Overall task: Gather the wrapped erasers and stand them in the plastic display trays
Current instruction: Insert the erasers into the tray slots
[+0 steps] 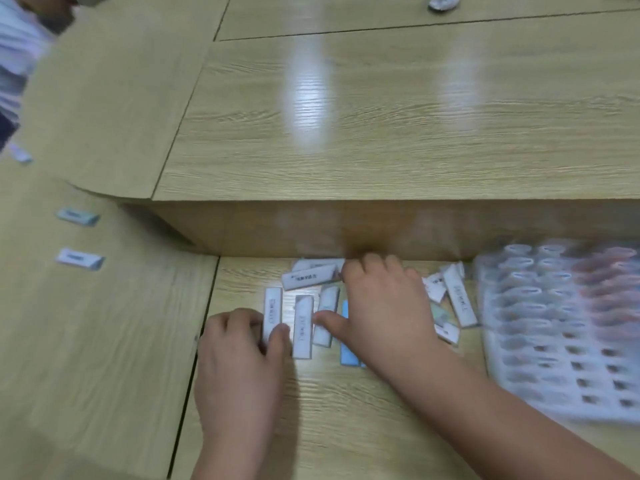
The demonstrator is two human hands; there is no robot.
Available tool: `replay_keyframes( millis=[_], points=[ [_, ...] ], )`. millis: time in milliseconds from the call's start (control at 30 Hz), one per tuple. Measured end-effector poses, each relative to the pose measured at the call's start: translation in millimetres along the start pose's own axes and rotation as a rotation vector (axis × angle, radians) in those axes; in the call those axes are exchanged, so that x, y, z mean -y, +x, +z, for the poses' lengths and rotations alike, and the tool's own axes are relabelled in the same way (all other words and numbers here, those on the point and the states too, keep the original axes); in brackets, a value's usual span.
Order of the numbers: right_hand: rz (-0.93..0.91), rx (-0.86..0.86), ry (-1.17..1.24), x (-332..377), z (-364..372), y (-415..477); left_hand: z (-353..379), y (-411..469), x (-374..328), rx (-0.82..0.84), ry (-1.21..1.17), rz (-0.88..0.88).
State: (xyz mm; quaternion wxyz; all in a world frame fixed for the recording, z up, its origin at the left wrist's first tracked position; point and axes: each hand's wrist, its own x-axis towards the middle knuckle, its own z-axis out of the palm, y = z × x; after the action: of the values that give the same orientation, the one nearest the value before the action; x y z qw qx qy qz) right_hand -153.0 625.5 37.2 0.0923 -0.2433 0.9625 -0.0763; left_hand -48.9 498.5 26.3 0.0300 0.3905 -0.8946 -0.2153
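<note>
Several wrapped erasers (303, 327), white and pale blue, lie scattered on the low wooden desk just below a raised step. My left hand (239, 351) pinches one upright white eraser (272, 311) between thumb and fingers at the pile's left side. My right hand (384, 306) lies palm down over the middle of the pile. Its thumb touches an eraser (327, 315), and its fingertips are hidden at the far side. More erasers (459, 299) lie to its right. The clear plastic display trays (554, 327) are at the right, blurred, with rows of slots.
The raised table step (381, 226) walls off the far side of the pile. Loose erasers lie apart on the left desk (78, 216) (80, 258) (21, 155). Another person's striped sleeve (15, 64) shows at the top left. A crumpled wrapper (443, 1) sits on the upper table.
</note>
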Motion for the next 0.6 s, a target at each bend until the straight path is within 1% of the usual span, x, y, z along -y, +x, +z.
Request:
replay_keyframes(
  millis=[100, 167, 233, 300, 333, 400, 467, 533, 600],
  points=[
    [0.035, -0.006, 0.057, 6.1, 1.2, 5.1, -1.2, 3.6, 0.4, -0.008, -0.044, -0.008],
    [0.058, 0.022, 0.090, 8.4, 0.4, 9.1, -2.5, 4.8, 0.4, -0.032, -0.098, -0.005],
    [0.065, 0.008, 0.161, 9.9, -0.2, 12.5, -5.1, 4.9, 1.0, -0.051, -0.165, 0.005],
    [0.078, -0.018, 0.313, 7.4, -0.3, 13.6, -10.5, 2.9, 1.3, -0.072, -0.232, 0.024],
    [0.102, -0.006, 0.431, 4.1, -2.0, 12.9, -13.8, 1.2, 1.4, -0.088, -0.252, 0.038],
    [0.172, 0.013, 0.760, -6.5, -12.0, 9.6, -20.7, -3.0, -2.6, -0.112, -0.292, 0.072],
    [0.193, -0.012, 1.052, -23.4, -33.9, 0.4, -26.6, -9.9, -11.4, -0.120, -0.322, 0.162],
    [0.167, -0.101, 1.154, -51.2, -63.2, -15.2, -33.3, -21.7, -30.2, -0.097, -0.387, 0.271],
    [0.142, -0.186, 1.157, -86.2, -93.0, -35.3, -38.4, -38.3, -56.2, -0.040, -0.507, 0.365]
  ],
)
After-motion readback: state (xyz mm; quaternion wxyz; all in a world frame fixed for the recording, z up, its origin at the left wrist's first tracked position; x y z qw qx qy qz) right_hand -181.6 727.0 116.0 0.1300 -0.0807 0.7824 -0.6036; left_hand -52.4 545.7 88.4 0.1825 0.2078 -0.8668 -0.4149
